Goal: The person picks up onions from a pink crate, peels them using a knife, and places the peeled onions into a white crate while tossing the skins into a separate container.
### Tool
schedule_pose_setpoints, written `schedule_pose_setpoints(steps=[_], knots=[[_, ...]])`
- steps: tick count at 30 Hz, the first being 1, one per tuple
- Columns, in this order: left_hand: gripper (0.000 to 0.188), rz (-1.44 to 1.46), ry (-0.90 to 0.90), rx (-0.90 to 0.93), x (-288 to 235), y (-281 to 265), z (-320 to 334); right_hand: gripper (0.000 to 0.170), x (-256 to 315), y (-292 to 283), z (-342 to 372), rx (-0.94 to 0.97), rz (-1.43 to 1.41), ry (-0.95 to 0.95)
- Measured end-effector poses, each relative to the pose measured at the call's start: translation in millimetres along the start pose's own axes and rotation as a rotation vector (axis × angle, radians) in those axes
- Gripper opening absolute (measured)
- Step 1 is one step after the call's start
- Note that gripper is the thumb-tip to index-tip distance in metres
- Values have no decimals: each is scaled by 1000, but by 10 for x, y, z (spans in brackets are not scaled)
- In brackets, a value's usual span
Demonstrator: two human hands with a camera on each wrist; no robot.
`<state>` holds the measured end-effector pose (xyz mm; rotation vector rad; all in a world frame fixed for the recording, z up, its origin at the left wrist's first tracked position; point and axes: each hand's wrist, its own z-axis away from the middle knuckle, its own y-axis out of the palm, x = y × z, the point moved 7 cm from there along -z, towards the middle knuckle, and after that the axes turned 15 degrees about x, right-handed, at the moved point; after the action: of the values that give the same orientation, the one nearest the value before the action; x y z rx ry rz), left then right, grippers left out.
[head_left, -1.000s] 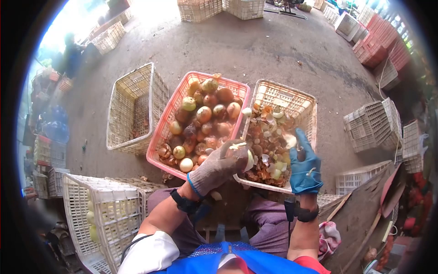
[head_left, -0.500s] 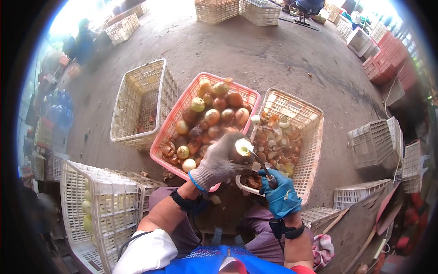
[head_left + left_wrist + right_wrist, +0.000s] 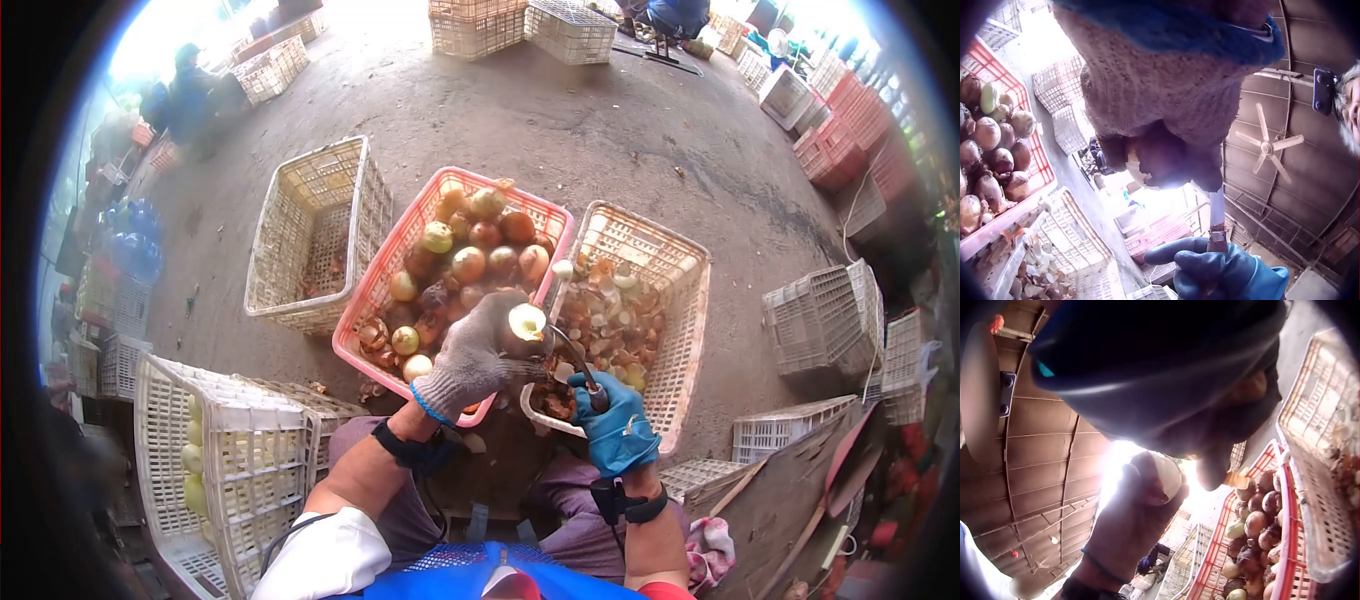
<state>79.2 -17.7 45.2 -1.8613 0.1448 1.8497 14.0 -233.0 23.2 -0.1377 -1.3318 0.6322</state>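
Onion (image 3: 527, 322) in left hand (image 3: 472, 352), knife (image 3: 594, 391) in right (image 3: 618, 432)

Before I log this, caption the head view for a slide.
Gloved left hand grips a partly peeled onion, gloved right hand holds a knife close to it, pink crate of onions nearby.

The left hand (image 3: 1160, 94), in a knit glove, grips an onion (image 3: 1163, 156). Below, the blue-gloved right hand (image 3: 1225, 269) holds a knife (image 3: 1217, 209), blade up. Onions (image 3: 987, 133) fill a red crate (image 3: 1036, 159) beside a white crate (image 3: 1079, 234) of peels (image 3: 1034, 284); a fan (image 3: 1266, 148) hangs overhead.
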Motion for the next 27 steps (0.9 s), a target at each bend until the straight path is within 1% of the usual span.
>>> schedule_pose_setpoints(steps=[6,9,10,12,13,14,16,17,21,22,24,27], knots=[[85,-105,89,20,-20,29,-4,20,-108,12,-28,61,-62,-4],[84,1,44,32,-41,33,-10,20,-214,-12,24,97,-40,34],[83,99,44,14,7,8,-18,20,-245,-28,29,113,-19,47],[79,294,44,-30,105,-47,-24,22,-329,-93,38,105,216,94],[77,338,29,-28,102,-66,-18,22,-345,-105,30,99,333,122],[75,386,15,-22,78,-66,-10,24,-335,-134,46,23,318,128],[69,449,-3,1,22,-21,-11,24,-66,-148,18,-69,162,-43],[70,465,-17,10,10,8,2,25,48,-157,27,-118,78,-124],[71,479,-57,24,11,53,-9,29,153,-111,30,-144,200,-155],[71,473,-69,22,38,60,-2,30,154,-104,27,-167,233,-190],[71,510,-51,49,68,66,10,32,164,-89,11,-215,297,-262],[71,548,-17,60,127,69,6,38,287,-95,24,-241,411,-257]])
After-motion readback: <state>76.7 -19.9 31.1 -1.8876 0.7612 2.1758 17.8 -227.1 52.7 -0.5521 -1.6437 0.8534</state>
